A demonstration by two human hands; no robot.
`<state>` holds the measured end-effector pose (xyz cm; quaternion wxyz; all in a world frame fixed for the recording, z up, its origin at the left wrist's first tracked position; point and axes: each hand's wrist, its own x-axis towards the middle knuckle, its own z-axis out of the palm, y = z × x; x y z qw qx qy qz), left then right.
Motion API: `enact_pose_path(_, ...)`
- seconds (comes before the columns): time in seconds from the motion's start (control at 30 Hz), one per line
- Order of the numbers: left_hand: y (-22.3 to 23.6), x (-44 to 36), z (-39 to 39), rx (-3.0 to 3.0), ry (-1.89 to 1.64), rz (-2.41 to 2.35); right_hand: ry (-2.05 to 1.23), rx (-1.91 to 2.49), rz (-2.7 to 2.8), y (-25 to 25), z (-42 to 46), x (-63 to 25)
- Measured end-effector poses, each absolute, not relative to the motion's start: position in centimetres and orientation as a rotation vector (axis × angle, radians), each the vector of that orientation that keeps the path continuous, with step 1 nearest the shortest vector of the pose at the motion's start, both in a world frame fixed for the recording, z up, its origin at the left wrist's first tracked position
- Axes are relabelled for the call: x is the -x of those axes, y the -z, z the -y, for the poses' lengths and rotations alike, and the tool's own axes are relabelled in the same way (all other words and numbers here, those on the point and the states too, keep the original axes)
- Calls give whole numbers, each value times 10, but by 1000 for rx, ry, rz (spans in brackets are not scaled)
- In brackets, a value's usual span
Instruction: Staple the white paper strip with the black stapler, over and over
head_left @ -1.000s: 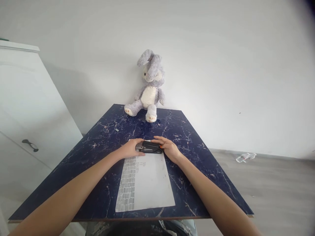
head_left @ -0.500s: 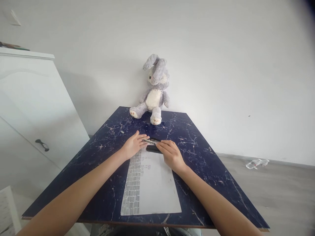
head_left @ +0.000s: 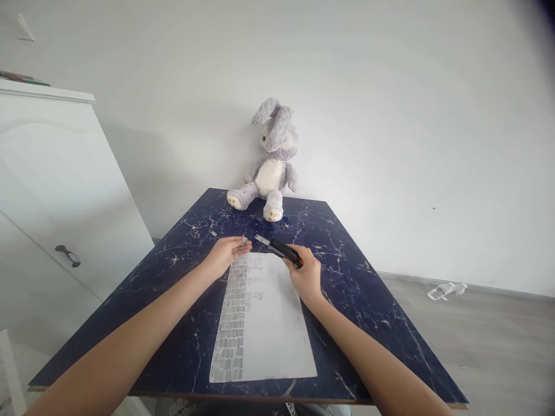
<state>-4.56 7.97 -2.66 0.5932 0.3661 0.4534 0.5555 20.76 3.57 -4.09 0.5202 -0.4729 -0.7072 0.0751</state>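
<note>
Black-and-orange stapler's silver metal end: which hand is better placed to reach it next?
Probably the left hand: pinching a small grey piece, it's near the silver metal end; the right hand grips the opposite end of the black-and-orange stapler.

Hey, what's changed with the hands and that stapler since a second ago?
The left hand has let go of the stapler and moved left, now pinching a small pale piece. The right hand holds the stapler alone, angled left and forward. The paper and plush rabbit look unmoved.
</note>
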Motion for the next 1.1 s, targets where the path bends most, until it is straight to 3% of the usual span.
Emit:
enact_pose_path(0.17,23,44,-71,-1411,-1645,-1203,-599,1269,1724,49,-36,-210)
enact_pose_path(0.4,21,23,-40,-2430,-1633,-1029,-379,1044,1863,32,-37,-214)
enact_pose_path(0.57,24,13,-27,-2855,-1445,-750,-591,775,1800,19,-26,-210)
enact_pose_path(0.77,24,9,-28,-2774,-1317,-718,-580,852,1758,19,-34,-212)
enact_pose_path(0.9,23,46,-64,-2452,-1352,-1340,-545,1145,1584,25,-69,-259)
enact_pose_path(1.0,30,99,-101,-2253,-1095,-1866,-271,1448,1624,40,-98,-311)
enact_pose_path(1.1,41,145,-124,-2157,-942,-2021,-82,1654,1635,58,-119,-353)
